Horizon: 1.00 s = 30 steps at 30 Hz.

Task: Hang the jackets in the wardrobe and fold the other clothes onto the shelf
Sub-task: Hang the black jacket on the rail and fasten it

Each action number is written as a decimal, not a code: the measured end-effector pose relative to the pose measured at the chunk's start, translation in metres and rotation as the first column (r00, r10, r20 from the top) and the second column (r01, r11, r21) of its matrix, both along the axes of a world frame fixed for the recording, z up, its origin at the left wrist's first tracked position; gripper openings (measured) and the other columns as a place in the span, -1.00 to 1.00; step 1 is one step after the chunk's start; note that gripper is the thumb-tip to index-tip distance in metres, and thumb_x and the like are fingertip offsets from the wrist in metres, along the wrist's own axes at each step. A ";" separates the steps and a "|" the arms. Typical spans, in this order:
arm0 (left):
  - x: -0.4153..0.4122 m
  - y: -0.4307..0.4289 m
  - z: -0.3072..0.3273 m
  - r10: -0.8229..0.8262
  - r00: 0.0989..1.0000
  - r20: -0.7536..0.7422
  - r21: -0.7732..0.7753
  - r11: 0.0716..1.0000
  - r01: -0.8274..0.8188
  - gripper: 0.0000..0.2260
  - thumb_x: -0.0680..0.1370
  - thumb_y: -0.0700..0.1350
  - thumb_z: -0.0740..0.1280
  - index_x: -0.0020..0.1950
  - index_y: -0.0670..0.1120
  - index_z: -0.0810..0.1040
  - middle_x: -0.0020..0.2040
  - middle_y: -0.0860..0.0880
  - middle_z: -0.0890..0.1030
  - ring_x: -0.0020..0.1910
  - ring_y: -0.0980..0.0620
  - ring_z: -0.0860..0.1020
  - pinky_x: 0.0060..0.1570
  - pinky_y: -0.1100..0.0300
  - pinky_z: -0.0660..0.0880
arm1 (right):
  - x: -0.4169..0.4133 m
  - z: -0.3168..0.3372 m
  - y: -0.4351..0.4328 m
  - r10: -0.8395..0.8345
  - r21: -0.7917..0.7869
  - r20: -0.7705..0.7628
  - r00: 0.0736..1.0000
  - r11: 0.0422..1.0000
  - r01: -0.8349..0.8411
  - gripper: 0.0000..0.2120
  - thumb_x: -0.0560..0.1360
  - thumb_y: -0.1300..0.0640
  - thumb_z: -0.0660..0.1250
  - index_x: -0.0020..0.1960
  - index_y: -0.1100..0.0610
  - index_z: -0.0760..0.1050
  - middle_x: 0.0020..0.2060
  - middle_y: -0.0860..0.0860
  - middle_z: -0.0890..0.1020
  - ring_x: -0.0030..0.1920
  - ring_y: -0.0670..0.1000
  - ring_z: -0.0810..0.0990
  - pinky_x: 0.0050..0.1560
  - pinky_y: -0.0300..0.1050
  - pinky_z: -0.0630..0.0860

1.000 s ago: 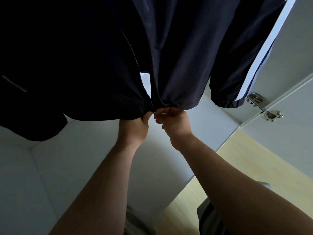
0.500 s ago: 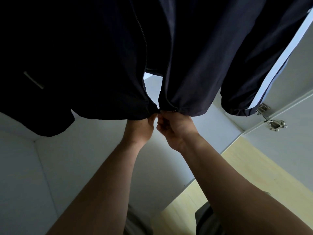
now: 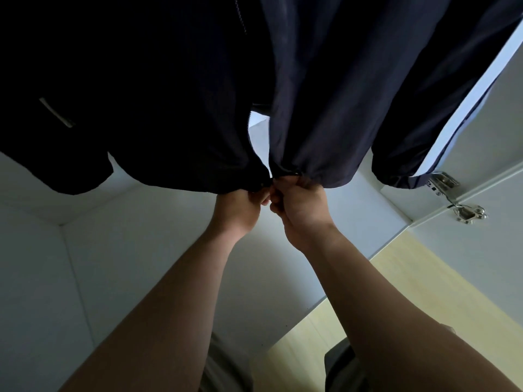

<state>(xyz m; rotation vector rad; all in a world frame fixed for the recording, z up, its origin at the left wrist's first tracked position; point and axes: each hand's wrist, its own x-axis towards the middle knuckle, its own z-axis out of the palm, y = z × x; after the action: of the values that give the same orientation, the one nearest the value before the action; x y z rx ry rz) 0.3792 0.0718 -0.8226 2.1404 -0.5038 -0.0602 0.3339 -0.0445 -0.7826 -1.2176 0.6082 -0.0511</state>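
Dark jacket hangs inside wardrobe, front unzipped. Your left hand pinches left hem corner, right hand pinches right one. Corners held together at bottom, likely to seat zipper. Keep both taut.

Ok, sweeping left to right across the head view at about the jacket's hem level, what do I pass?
Pale pocket strip → left hand gripping the jacket hem → right hand gripping the hem too → white-striped sleeve cuff → metal hinge.
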 end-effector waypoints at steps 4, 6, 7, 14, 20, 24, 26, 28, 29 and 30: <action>0.000 -0.002 -0.004 0.023 1.000 0.008 -0.002 1.000 -0.023 -0.85 0.62 -0.20 0.36 -0.11 -0.23 0.64 -0.18 -0.13 0.69 -0.11 -0.09 0.67 0.00 -0.09 0.57 | -0.001 0.004 0.001 -0.029 -0.163 0.114 0.993 0.985 0.047 -0.88 0.46 0.35 0.28 -0.24 0.31 0.53 -0.41 0.27 0.59 -0.45 0.08 0.52 -0.41 -0.19 0.44; -0.001 -0.005 -0.004 0.095 0.977 -0.190 -0.089 0.990 -0.113 -0.88 0.59 -0.20 0.40 -0.09 -0.23 0.66 -0.16 -0.14 0.71 -0.09 -0.07 0.68 0.07 -0.13 0.59 | -0.002 0.005 -0.001 -0.012 -0.180 0.140 0.990 0.983 0.037 -0.90 0.49 0.35 0.30 -0.18 0.32 0.55 -0.44 0.16 0.60 -0.48 0.02 0.52 -0.41 -0.22 0.46; 0.000 -0.006 -0.001 0.122 0.920 -0.373 -0.188 0.961 -0.204 -0.92 0.56 -0.21 0.43 -0.06 -0.23 0.67 -0.13 -0.15 0.71 -0.07 -0.06 0.67 0.13 -0.15 0.59 | -0.002 0.005 -0.002 -0.011 -0.171 0.137 0.991 0.985 0.034 -0.90 0.50 0.36 0.31 -0.17 0.30 0.56 -0.45 0.12 0.60 -0.49 -0.01 0.51 -0.40 -0.23 0.45; -0.006 -0.014 0.017 -0.035 0.775 -0.630 -0.535 0.743 -0.402 -0.86 0.53 -0.39 0.39 -0.13 -0.18 0.62 -0.16 -0.09 0.63 -0.05 -0.06 0.56 0.16 -0.03 0.51 | -0.004 0.010 -0.002 -0.065 0.028 0.089 0.994 0.998 0.062 -0.95 0.54 0.34 0.38 -0.08 0.32 0.53 -0.33 0.16 0.64 -0.40 0.02 0.52 -0.31 -0.10 0.48; -0.006 -0.007 0.006 0.247 0.801 -0.546 -0.307 0.830 -0.465 -0.73 0.54 -0.05 0.49 0.20 -0.11 0.61 0.20 -0.03 0.67 0.23 0.05 0.60 0.31 0.11 0.47 | -0.014 0.039 0.009 -0.112 -0.013 0.208 0.972 0.993 0.118 -0.87 0.51 0.28 0.40 -0.04 0.30 0.47 -0.29 0.19 0.68 -0.42 0.05 0.49 -0.31 -0.06 0.48; -0.019 -0.009 0.016 0.311 0.747 -0.588 -0.285 0.785 -0.551 -0.88 0.51 -0.05 0.50 -0.10 -0.05 0.62 -0.17 0.01 0.71 -0.17 0.06 0.67 -0.06 0.09 0.59 | -0.026 0.056 0.019 -0.088 -0.041 0.098 0.991 0.995 0.093 -0.84 0.54 0.31 0.42 -0.19 0.21 0.51 -0.33 0.15 0.68 -0.41 0.04 0.52 -0.35 -0.08 0.48; -0.028 -0.004 0.024 0.310 0.658 -0.686 -0.148 0.826 -0.544 -0.75 0.48 0.07 0.51 -0.24 -0.06 0.58 -0.37 0.04 0.63 -0.45 0.09 0.58 -0.31 0.18 0.47 | -0.029 0.062 0.019 -0.065 -0.104 0.060 0.996 0.992 0.071 -0.71 0.51 0.32 0.44 -0.32 0.08 0.52 -0.36 0.15 0.67 -0.45 0.03 0.51 -0.41 -0.12 0.46; -0.043 0.009 0.033 0.396 0.643 -0.655 0.066 0.878 -0.474 -0.54 0.46 0.25 0.47 -0.36 -0.11 0.53 -0.44 -0.01 0.58 -0.47 0.02 0.56 -0.36 0.19 0.42 | -0.030 0.070 0.017 -0.044 -0.176 0.039 0.998 0.983 0.050 -0.87 0.49 0.31 0.45 -0.12 0.19 0.50 -0.33 0.18 0.68 -0.49 0.01 0.50 -0.47 -0.17 0.41; -0.051 0.016 0.038 0.475 0.722 -0.503 0.181 0.875 -0.450 -0.47 0.47 0.30 0.43 -0.42 -0.11 0.46 -0.48 -0.01 0.53 -0.47 0.00 0.53 -0.38 0.20 0.39 | -0.029 0.073 0.015 -0.030 -0.211 0.022 0.999 0.977 0.034 -0.81 0.47 0.29 0.46 -0.02 0.26 0.46 -0.28 0.21 0.69 -0.50 0.00 0.51 -0.48 -0.18 0.41; -0.060 0.022 0.044 0.523 0.802 -0.289 0.249 0.850 -0.465 -0.47 0.48 0.28 0.42 -0.43 -0.10 0.40 -0.49 0.01 0.48 -0.46 -0.01 0.49 -0.41 0.23 0.33 | -0.029 0.074 0.014 -0.014 -0.240 -0.006 1.000 0.971 0.012 -0.77 0.47 0.27 0.46 0.02 0.25 0.44 -0.24 0.22 0.69 -0.49 0.01 0.51 -0.48 -0.18 0.41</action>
<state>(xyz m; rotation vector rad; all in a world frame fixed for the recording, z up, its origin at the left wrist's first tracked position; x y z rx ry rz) 0.3193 0.0941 -0.7783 2.2948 0.2918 -0.1873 0.3045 -0.0310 -0.7087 -1.4483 0.6298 -0.1341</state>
